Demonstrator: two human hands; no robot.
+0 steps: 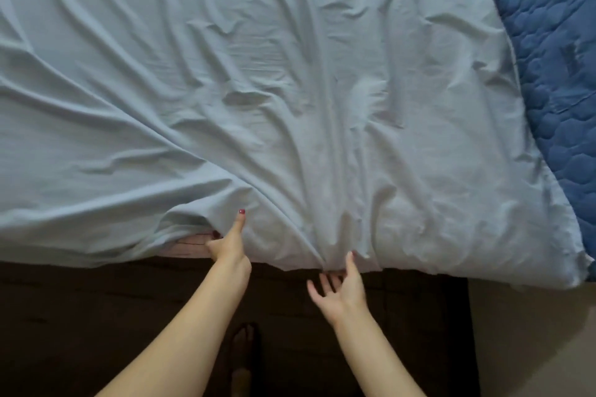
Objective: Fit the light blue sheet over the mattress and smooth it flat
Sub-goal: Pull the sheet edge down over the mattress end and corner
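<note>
The light blue sheet point(258, 90) lies crumpled over most of the mattress, with folds running toward its near edge. A strip of pinkish mattress point(190, 246) shows under that edge at the left. My left hand point(229, 245) grips the sheet's near edge there, thumb lying on top and fingers tucked under the fabric. My right hand point(338, 287) is at the near edge further right, palm up with fingers spread, its thumb touching the sheet where the folds gather.
A dark blue quilted cover point(554, 51) lies along the right side of the bed. Below the mattress edge is the dark bed base point(96, 316). Pale floor point(532, 348) shows at the lower right. A foot point(243, 361) is dimly visible between my arms.
</note>
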